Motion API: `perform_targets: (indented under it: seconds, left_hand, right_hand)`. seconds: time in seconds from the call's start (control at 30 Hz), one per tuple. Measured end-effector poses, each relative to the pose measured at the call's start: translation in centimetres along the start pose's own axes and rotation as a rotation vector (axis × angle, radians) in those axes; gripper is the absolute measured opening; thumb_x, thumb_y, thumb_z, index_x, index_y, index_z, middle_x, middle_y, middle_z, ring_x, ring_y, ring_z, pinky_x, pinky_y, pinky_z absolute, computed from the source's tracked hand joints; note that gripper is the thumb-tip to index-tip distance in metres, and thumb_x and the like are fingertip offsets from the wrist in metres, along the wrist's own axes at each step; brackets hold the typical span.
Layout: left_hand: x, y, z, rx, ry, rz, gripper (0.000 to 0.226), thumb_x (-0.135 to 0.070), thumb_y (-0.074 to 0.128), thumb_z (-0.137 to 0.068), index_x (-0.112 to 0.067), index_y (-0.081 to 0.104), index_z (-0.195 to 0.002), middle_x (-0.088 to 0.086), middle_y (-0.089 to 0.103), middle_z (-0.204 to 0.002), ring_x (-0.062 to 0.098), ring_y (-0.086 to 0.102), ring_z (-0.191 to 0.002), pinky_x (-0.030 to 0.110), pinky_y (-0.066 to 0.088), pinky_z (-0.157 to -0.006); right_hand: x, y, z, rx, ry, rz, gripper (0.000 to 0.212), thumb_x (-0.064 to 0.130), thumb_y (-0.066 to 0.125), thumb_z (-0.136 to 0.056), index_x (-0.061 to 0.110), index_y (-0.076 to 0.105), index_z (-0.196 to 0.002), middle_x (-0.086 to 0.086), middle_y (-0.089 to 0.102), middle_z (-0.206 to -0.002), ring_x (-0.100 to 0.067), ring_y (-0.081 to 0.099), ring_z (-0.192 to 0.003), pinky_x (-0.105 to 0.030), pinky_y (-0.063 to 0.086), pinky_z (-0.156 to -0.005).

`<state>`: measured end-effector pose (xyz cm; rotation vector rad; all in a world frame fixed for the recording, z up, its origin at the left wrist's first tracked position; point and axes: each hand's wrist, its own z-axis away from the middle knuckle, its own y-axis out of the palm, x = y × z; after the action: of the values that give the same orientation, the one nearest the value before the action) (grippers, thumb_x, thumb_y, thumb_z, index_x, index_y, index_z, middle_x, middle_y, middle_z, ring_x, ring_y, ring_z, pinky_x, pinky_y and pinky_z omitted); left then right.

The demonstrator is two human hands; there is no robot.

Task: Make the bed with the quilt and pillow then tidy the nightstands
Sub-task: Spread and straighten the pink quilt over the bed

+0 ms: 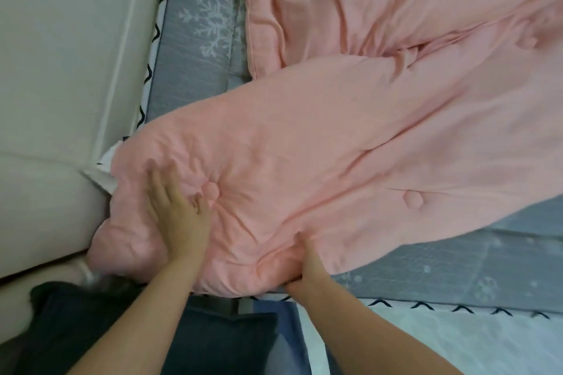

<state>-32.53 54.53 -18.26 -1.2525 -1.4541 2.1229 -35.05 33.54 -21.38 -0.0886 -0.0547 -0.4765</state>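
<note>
A pink tufted quilt (350, 143) lies crumpled across the grey snowflake-patterned bed sheet (201, 27), one corner bunched against the headboard. My left hand (178, 210) lies flat on that bunched corner, fingers straight and pressing the fabric. My right hand (307, 265) pinches the quilt's near edge by the side of the bed, fingers curled into the fabric. No pillow is in view.
A cream padded headboard (67, 70) fills the left side. The sheet's white border with black zigzag trim (457, 307) runs along the bed's near edge. My dark trousers (128, 329) show at the bottom.
</note>
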Motion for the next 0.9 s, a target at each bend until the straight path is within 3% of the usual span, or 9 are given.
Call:
perform_targets:
  seconds: [0.1,0.17,0.27,0.33,0.4,0.5,0.63,0.77,0.9]
  left_hand:
    - [-5.4,2.5,4.4,0.227,0.397,-0.057,0.066,-0.017,0.058,-0.085,-0.020,0.036,-0.146,0.003,0.013,-0.162,0.022,0.009,-0.150,0.043,0.007,-0.122]
    - [-7.7,4.3,6.2,0.387,0.644,-0.067,0.062,-0.021,0.056,-0.085,-0.022,0.040,-0.144,0.000,0.015,-0.162,0.020,0.009,-0.150,0.049,0.014,-0.120]
    - [-11.0,6.8,9.8,0.666,0.839,-0.129,0.066,-0.039,0.050,-0.089,-0.033,0.026,-0.150,-0.012,0.000,-0.162,0.015,0.003,-0.150,0.044,0.005,-0.123]
    - [-12.9,8.4,11.7,0.804,0.783,-0.214,0.082,-0.056,0.053,-0.083,-0.036,0.012,-0.152,-0.015,-0.010,-0.159,0.016,0.001,-0.150,0.036,-0.004,-0.120]
    - [-15.4,9.8,13.7,0.802,0.753,-0.265,0.110,-0.071,0.056,-0.065,-0.037,-0.001,-0.152,-0.008,-0.012,-0.162,0.021,-0.001,-0.151,0.042,0.004,-0.121]
    - [-19.1,11.5,16.2,0.804,0.765,-0.351,0.126,-0.063,0.063,-0.056,-0.035,-0.014,-0.152,-0.004,-0.005,-0.163,0.022,0.004,-0.150,0.048,0.014,-0.119]
    - [-19.9,12.5,15.8,0.862,0.718,-0.377,0.071,-0.023,0.062,-0.080,-0.030,0.032,-0.144,-0.005,0.051,-0.130,0.022,0.057,-0.114,0.037,0.049,-0.088]
    - [-19.5,12.1,14.3,1.070,0.714,-0.328,0.052,-0.028,0.054,-0.092,-0.026,0.039,-0.142,-0.005,0.049,-0.136,0.016,0.053,-0.117,0.032,0.045,-0.095]
    - [-19.6,9.3,13.2,1.109,0.671,-0.269,0.039,-0.038,0.052,-0.097,-0.029,0.048,-0.135,-0.012,0.053,-0.132,0.008,0.052,-0.114,0.017,0.039,-0.088]
  right_hand:
    - [4.4,-4.3,1.0,-0.346,-0.073,-0.152,0.114,0.075,0.078,-0.046,0.020,0.039,-0.138,-0.007,0.051,-0.130,-0.035,0.055,-0.113,-0.041,0.053,-0.081]
    - [6.5,-7.1,1.7,-0.472,-0.183,-0.270,0.121,0.071,0.084,-0.037,0.021,0.039,-0.138,-0.006,0.051,-0.128,-0.034,0.056,-0.108,-0.048,0.052,-0.087]
    - [10.3,-11.2,0.9,-0.282,-0.186,-0.406,0.119,0.076,0.083,-0.032,0.031,0.044,-0.135,-0.003,0.057,-0.127,-0.032,0.060,-0.109,-0.056,0.050,-0.090]
    - [11.9,-13.1,0.6,-0.028,-0.198,-0.416,0.102,0.081,0.075,-0.047,0.029,0.052,-0.132,-0.007,0.064,-0.126,-0.034,0.063,-0.110,-0.056,0.050,-0.091]
    - [12.4,-13.7,1.5,0.208,-0.198,-0.370,0.082,0.075,0.063,-0.071,0.020,0.057,-0.132,-0.013,0.065,-0.126,-0.034,0.061,-0.116,-0.052,0.044,-0.103]
    - [13.6,-14.5,3.1,0.380,-0.121,-0.280,0.063,0.055,0.066,-0.082,0.014,0.062,-0.129,-0.014,0.064,-0.126,-0.031,0.061,-0.118,-0.049,0.041,-0.107]
    - [15.6,-17.8,3.1,0.392,-0.155,-0.473,0.052,0.026,0.072,-0.085,0.008,0.057,-0.131,-0.018,0.066,-0.123,-0.033,0.061,-0.117,-0.050,0.044,-0.104]
    - [18.9,-21.7,2.7,0.462,-0.158,-0.597,0.068,0.044,0.073,-0.082,0.010,0.052,-0.137,-0.020,0.059,-0.132,-0.036,0.057,-0.122,-0.054,0.039,-0.108]
    - [23.4,-24.6,5.0,0.412,-0.223,-0.668,0.070,0.052,0.074,-0.077,0.009,0.059,-0.130,-0.017,0.066,-0.122,-0.035,0.061,-0.116,-0.053,0.042,-0.105]
